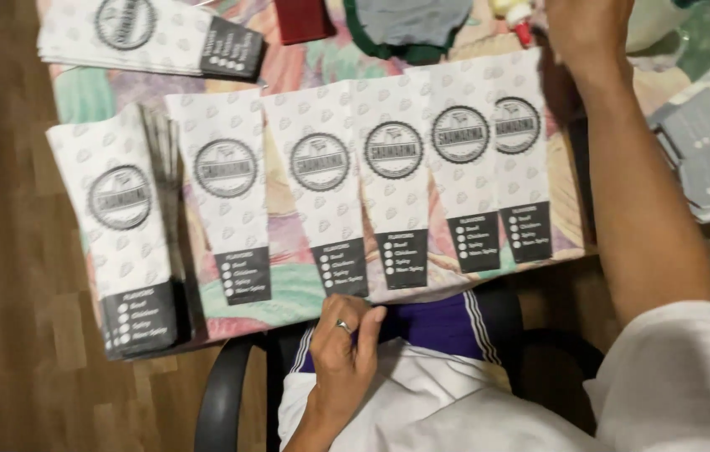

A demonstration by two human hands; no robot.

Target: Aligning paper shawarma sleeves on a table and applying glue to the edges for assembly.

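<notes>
Several white paper sleeves with a round black emblem and a dark tick-box panel lie side by side in a row (392, 180) on a table with a pastel patterned cloth (296, 293). My left hand (345, 345), wearing a ring, is curled with fingers together at the table's near edge, just under the bottom of the third sleeve (321, 180). Nothing shows in it. My right arm reaches far over the row. My right hand (585, 29) is at the top edge beyond the last sleeve (522, 159), partly cut off, so its fingers are hidden.
A thick stack of the same sleeves (125, 226) sits at the left end, and another stack (150, 29) lies at the back left. A red box (300, 17), grey-green cloth (413, 25) and grey cards (702, 146) are nearby. I sit in a black chair (221, 393) on a wooden floor (3, 251).
</notes>
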